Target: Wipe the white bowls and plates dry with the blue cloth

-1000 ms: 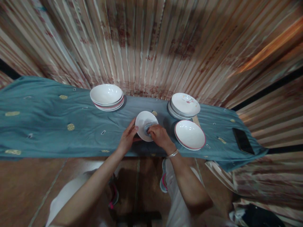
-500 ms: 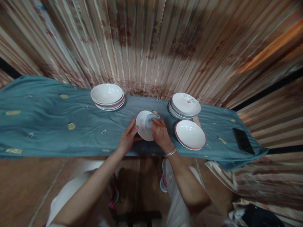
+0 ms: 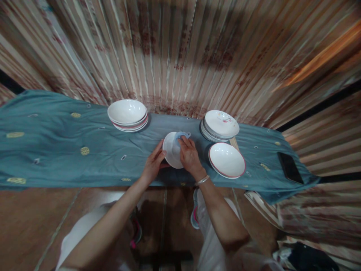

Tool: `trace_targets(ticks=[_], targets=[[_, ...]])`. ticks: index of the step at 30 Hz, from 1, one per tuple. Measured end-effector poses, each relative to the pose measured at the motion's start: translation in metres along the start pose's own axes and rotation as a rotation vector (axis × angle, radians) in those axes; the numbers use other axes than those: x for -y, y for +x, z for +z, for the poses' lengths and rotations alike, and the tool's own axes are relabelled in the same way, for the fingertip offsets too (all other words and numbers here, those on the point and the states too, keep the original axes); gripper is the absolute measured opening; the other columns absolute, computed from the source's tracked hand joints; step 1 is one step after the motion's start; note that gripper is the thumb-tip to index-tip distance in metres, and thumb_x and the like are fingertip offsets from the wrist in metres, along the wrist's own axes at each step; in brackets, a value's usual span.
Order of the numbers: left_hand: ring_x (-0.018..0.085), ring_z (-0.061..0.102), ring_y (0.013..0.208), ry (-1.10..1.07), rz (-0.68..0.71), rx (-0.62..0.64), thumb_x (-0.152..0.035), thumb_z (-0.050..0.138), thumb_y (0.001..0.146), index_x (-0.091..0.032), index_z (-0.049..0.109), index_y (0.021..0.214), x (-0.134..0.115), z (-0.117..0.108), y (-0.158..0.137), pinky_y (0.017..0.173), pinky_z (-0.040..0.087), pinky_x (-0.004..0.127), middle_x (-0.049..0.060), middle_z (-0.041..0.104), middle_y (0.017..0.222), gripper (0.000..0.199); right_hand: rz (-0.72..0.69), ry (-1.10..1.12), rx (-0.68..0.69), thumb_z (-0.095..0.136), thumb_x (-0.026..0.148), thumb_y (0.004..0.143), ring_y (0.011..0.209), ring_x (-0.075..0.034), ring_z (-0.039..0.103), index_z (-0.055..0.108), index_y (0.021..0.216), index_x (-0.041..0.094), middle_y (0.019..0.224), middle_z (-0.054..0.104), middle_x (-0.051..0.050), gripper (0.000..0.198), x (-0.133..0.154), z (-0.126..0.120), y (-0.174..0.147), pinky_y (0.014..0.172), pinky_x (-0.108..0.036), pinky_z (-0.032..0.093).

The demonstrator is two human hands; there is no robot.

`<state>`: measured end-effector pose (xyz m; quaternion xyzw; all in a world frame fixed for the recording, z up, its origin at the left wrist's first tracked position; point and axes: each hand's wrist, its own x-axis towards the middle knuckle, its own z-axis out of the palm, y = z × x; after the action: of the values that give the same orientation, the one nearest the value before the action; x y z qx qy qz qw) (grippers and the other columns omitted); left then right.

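A white bowl (image 3: 169, 152) is held above the front part of the cloth-covered table. My left hand (image 3: 154, 160) grips its left rim, thumb on the near face and fingers partly hidden behind. Pressed against the bowl's upper right is a light blue cloth (image 3: 180, 136), bunched in the closed fingers of my right hand (image 3: 190, 154). Right of my hands lies a shallow white bowl with a red rim (image 3: 227, 161), with another edge showing beneath it. Behind that stands a stack of white plates (image 3: 221, 124), the top one flower-printed.
A stack of white bowls (image 3: 128, 113) stands at the back left. A black phone (image 3: 290, 168) lies near the table's right end. The blue-green tablecloth (image 3: 62, 146) hangs over the front edge. A pleated curtain (image 3: 169, 56) rises behind the table.
My right hand and the blue cloth have slid slightly up and left across the white bowl. The bowl has shifted a little to the right; the stacks are unchanged.
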<state>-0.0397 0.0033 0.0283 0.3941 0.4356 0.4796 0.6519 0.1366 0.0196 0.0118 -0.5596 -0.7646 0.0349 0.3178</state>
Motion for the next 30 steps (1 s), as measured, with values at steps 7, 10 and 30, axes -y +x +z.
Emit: trace_targets(ticks=[7, 10, 30], targets=[[0.033, 0.058, 0.122, 0.016, 0.004, 0.001, -0.044, 0.073, 0.077, -0.028, 0.052, 0.144, -0.001, 0.001, -0.001, 0.080, 0.064, 0.043, 0.007, 0.061, 0.139, 0.072, -0.006, 0.058, 0.024, 0.034, 0.011, 0.095, 0.143, -0.030, 0.038, 0.054, 0.139, 0.007, 0.148, 0.049, -0.020, 0.049, 0.005, 0.003, 0.006, 0.121, -0.052, 0.029], [0.033, 0.059, 0.121, 0.019, 0.001, 0.004, -0.043, 0.073, 0.077, -0.028, 0.053, 0.144, -0.001, 0.001, -0.001, 0.080, 0.063, 0.043, 0.007, 0.062, 0.137, 0.072, -0.016, 0.074, 0.012, 0.034, 0.013, 0.096, 0.144, -0.027, 0.038, 0.052, 0.141, 0.010, 0.148, 0.050, -0.017, 0.049, 0.006, 0.004, 0.007, 0.123, -0.050, 0.028], [0.032, 0.060, 0.118, 0.031, 0.000, 0.007, -0.044, 0.075, 0.076, -0.028, 0.054, 0.143, -0.001, 0.000, -0.001, 0.078, 0.064, 0.042, 0.007, 0.062, 0.138, 0.072, -0.034, 0.244, -0.002, 0.038, 0.018, 0.098, 0.145, -0.021, 0.039, 0.048, 0.145, 0.020, 0.151, 0.048, -0.010, 0.049, 0.014, 0.002, 0.014, 0.125, -0.043, 0.026]])
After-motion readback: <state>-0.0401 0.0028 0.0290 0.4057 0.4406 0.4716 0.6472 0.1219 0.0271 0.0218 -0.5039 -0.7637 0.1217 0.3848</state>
